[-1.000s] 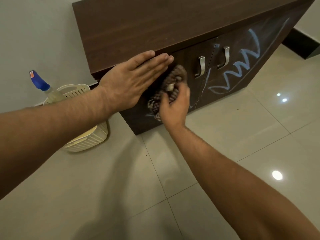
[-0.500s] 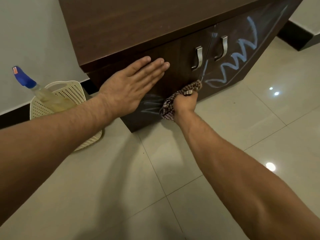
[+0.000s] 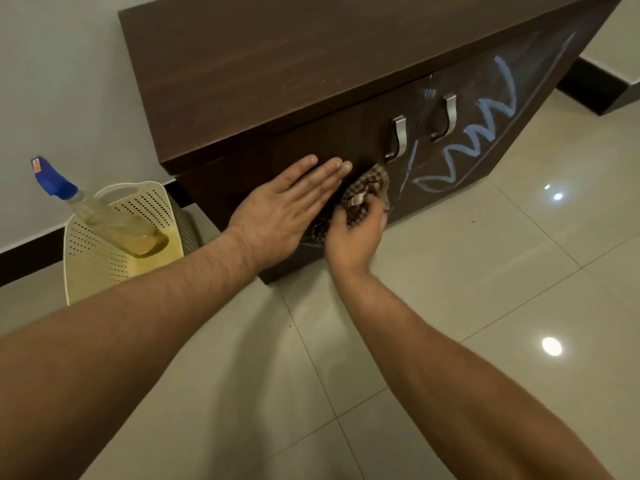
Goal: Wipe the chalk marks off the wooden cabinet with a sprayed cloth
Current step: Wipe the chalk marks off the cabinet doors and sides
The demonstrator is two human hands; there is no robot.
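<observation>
The dark brown wooden cabinet (image 3: 277, 81) stands on the pale tiled floor (image 3: 467, 278). The left hand (image 3: 277, 216) lies on its left door, grip spread flat. Just beside it, the right hand (image 3: 353, 237) presses a brown checked cloth (image 3: 367, 188) to that door, grip curled round it. A pale blue chalk zigzag (image 3: 485, 133) covers the right door. A clear spray bottle (image 3: 114, 223) leans in a cream perforated basket (image 3: 90, 271) left of the cabinet.

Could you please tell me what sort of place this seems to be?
Probably a room in a home: a dark wooden cabinet stands on glossy floor tiles against a plain wall, with a perforated basket holding a spray bottle beside it.
</observation>
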